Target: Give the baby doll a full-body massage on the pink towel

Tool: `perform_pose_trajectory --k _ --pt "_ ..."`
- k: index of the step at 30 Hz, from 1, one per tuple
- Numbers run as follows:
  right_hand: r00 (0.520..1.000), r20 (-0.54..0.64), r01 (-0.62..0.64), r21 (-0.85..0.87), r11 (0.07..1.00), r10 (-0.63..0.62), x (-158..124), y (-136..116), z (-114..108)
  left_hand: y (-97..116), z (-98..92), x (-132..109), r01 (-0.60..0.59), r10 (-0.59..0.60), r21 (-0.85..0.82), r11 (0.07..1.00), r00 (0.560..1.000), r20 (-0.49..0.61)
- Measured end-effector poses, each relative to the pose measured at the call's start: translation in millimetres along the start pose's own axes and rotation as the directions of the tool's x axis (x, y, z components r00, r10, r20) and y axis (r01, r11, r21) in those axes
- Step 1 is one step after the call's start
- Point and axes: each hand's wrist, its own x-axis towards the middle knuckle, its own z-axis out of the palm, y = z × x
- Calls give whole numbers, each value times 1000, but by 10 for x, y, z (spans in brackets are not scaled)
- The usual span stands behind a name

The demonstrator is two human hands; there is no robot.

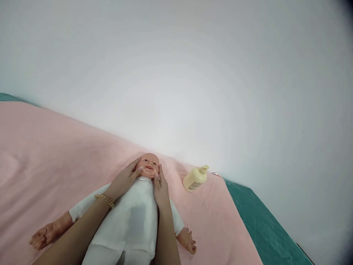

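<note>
A baby doll [135,206] in white clothing lies on its back, its head at the far end and its arms spread to both sides. My left hand [127,177], below a gold bracelet on the wrist, cups one side of the doll's head, with the thumb on the cheek. On the opposite side my right hand [161,189] holds the head, its thumb resting by the jaw. The doll's face shows between both hands. A grey patch marks the front of its white top.
A pale yellow pump bottle [194,179] stands to the right of the doll. Under both spreads a pink blanket [55,154]. Green surface [256,217] shows beyond the blanket's right edge. A white wall [176,73] rises behind.
</note>
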Motion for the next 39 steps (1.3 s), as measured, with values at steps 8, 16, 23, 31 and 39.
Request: perform_pose_trajectory --k 8,16,23,31,39 --pt "999 -44 -22 -67 997 19 -3 -6 43 -8 -19 1 -24 24 -11 1000 999 21" --pt "998 -61 14 -77 997 -19 -55 -10 50 -43 -17 8 -55 55 -10 998 998 16" --pt "999 -53 -7 -113 994 1 15 94 43 -71 27 10 -29 26 -45 999 998 -59" --pt "990 -132 29 -91 995 -41 -123 15 33 6 -38 -90 -4 -42 -141 990 946 -322" --pt "860 -509 60 44 997 -29 -153 -48 -686 678 -202 -404 -248 203 -64 967 893 -401"
